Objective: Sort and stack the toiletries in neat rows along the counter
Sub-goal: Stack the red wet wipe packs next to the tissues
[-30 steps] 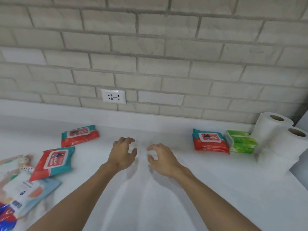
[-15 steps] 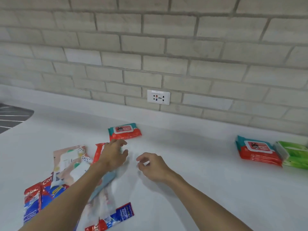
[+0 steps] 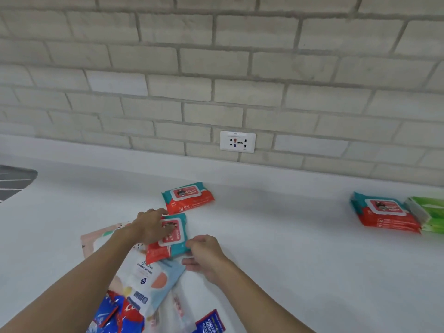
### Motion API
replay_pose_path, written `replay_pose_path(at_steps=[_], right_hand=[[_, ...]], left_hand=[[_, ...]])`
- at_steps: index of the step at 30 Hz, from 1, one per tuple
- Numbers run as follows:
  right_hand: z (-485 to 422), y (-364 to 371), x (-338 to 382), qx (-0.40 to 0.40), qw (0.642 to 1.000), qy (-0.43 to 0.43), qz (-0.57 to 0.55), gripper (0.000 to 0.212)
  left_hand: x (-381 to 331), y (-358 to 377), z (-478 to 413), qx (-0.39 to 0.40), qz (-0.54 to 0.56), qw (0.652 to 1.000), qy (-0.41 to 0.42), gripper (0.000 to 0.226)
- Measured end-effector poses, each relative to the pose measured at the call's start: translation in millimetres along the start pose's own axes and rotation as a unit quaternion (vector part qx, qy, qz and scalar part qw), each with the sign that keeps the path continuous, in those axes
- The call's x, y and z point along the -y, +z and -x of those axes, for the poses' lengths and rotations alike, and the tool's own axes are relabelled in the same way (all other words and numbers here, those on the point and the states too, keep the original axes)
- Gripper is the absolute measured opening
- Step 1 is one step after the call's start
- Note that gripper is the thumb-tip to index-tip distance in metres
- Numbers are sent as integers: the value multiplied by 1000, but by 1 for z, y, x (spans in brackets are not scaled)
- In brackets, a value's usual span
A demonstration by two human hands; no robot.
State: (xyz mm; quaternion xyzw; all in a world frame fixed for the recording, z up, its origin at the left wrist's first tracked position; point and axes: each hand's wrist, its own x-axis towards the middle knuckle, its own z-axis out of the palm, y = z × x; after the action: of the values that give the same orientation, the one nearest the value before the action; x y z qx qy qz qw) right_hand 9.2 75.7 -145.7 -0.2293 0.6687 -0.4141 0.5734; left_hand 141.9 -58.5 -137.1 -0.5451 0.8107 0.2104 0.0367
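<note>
A red and teal wipes pack (image 3: 176, 239) lies on top of a loose pile of toiletries at the lower left of the white counter (image 3: 288, 260). My left hand (image 3: 151, 225) lies over its left side, fingers curled round the far edge. At the pack's near right corner, my right hand (image 3: 204, 253) pinches it between thumb and fingers. A second matching pack (image 3: 188, 195) lies flat near the wall behind. A third one (image 3: 384, 212) sits far right, next to a green tissue pack (image 3: 427, 213).
The pile holds a pale blue wipes pouch (image 3: 150, 277), a pink pouch (image 3: 101, 239) and red and blue toothpaste boxes (image 3: 115, 313). A wall socket (image 3: 237, 141) sits in the brick wall above the counter. A dark recess (image 3: 14, 181) shows at the far left.
The view has swung left, so the toilet rolls have left the frame. Both hands have moved from bare counter onto the wipes pack on the pile and taken hold of it.
</note>
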Motion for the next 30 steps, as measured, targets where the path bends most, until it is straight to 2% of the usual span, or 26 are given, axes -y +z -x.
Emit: replay_pose_path(at_steps=[6,11,15,23,30], right_hand=[[-12,13,-5,-3,995,23,-96,39],[-21,19,-5,-10,988,30,-151,33],[-21,22,-6,-8,982,35,-187,37],[-20,15,-6,-19,981,32,-192,36],[-14,-2,-6,-25,979,6,-201,39]], left_hand=[[10,8,-15,0,-12,1000,18,43],[17,10,-17,-5,36,999,14,52],[18,12,-16,9,78,997,24,42],[7,3,-16,35,89,995,33,37],[-5,-16,-11,100,215,969,62,40]])
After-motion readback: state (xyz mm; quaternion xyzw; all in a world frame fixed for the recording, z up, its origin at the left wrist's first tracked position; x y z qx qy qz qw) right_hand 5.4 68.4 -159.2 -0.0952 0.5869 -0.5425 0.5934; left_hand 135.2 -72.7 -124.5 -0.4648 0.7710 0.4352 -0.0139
